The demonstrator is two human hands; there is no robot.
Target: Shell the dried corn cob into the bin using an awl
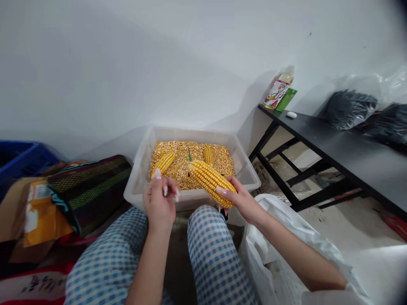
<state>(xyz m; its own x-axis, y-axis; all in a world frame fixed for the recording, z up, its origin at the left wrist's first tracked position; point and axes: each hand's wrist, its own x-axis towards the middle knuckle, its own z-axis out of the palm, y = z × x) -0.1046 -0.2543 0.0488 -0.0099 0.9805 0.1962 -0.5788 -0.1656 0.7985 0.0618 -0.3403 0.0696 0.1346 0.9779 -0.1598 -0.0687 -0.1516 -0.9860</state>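
My right hand (240,197) grips a yellow corn cob (210,180) by its near end, thumb on top. The cob slants over the front rim of a translucent plastic bin (140,186). My left hand (161,195) is raised at the bin's front rim, to the left of the cob. Its fingers are loosely curled and a little blurred, the thumb stands apart, and nothing shows in them. Loose corn kernels (182,148) cover the bin's bottom. Two more cobs lie on them, one at the left (164,163) and a shorter one (208,156) behind the held cob. A thin green pointed object (190,155) sticks up beside the held cob's tip.
A white sack (270,254) stands by my right leg. On the right, a black table (318,131) bears a bottle (279,90), a green box (286,100) and dark bagged bundles (351,108). At left are a striped mesh bag (92,190), cardboard (47,212) and a blue crate (25,163).
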